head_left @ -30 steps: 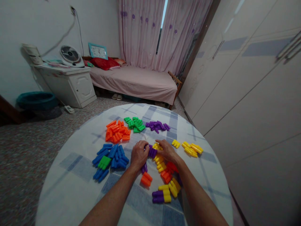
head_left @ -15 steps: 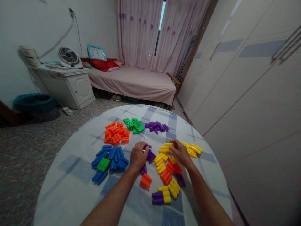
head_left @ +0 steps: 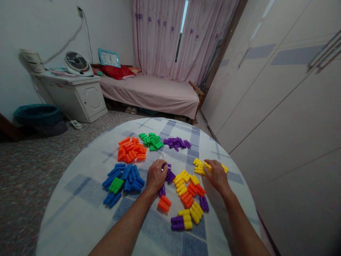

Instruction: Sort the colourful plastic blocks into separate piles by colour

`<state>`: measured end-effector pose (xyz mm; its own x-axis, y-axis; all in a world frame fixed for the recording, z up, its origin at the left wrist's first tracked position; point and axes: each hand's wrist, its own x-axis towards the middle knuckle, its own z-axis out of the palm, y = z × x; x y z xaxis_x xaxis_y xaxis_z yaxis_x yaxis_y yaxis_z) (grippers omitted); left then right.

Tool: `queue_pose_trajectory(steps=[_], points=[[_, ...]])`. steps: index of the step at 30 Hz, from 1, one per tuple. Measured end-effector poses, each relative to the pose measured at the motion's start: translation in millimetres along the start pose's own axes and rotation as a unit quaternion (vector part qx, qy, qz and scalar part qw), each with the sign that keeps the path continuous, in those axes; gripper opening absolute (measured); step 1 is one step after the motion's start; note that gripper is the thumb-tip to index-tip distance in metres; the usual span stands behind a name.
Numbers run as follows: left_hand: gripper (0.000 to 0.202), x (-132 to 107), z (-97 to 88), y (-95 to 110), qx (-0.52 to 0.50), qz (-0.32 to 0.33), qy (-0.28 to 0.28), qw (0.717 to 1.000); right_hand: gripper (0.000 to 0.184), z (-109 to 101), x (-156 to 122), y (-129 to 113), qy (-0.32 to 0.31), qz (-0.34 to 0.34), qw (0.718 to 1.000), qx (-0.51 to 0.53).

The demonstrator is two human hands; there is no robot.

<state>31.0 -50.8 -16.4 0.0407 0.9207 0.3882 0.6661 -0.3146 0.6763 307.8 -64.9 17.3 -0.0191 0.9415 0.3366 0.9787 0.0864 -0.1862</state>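
Observation:
My left hand (head_left: 156,176) rests on the table with fingers curled over purple plastic building blocks (head_left: 169,176); its fingertips are partly hidden. More purple pieces show below its wrist side, and an orange block (head_left: 164,203) lies just nearer. My right hand (head_left: 217,175) is bent over a group of yellow building blocks (head_left: 198,170), thumb and fingers around some of them. Between my hands, joined yellow blocks (head_left: 181,185), orange blocks (head_left: 187,200) and a purple block (head_left: 204,203) form a curved row. Closer to me sits a purple and yellow cluster (head_left: 181,223).
Loose piles lie around the round table (head_left: 80,213): orange (head_left: 131,150), green (head_left: 151,141), purple (head_left: 177,143) and blue (head_left: 130,177) with a green block (head_left: 116,185) on it. Beyond stand a bed (head_left: 149,89), a cabinet (head_left: 90,101) and a wardrobe (head_left: 266,106).
My right hand has moved to the right, and the yellow blocks under it have shifted right with it, away from the curved row. My left hand stays nearly still.

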Motion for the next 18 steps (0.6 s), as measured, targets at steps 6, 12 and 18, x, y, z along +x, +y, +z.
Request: queue_pose_trajectory(steps=[6,12,18], points=[[0.015,0.0,0.0,0.0,-0.005,-0.005,-0.001,1.0,0.035,19.0,6.3,-18.4,-0.054,-0.095,0.994,-0.003],[0.015,-0.2,-0.1,0.2,-0.008,-0.002,0.002,1.0,0.028,27.2,22.7,-11.0,-0.001,-0.002,1.0,-0.026],[0.016,0.0,-0.1,-0.6,-0.001,-0.003,-0.001,1.0,0.031,24.4,15.6,-24.1,0.064,0.001,0.998,0.018]])
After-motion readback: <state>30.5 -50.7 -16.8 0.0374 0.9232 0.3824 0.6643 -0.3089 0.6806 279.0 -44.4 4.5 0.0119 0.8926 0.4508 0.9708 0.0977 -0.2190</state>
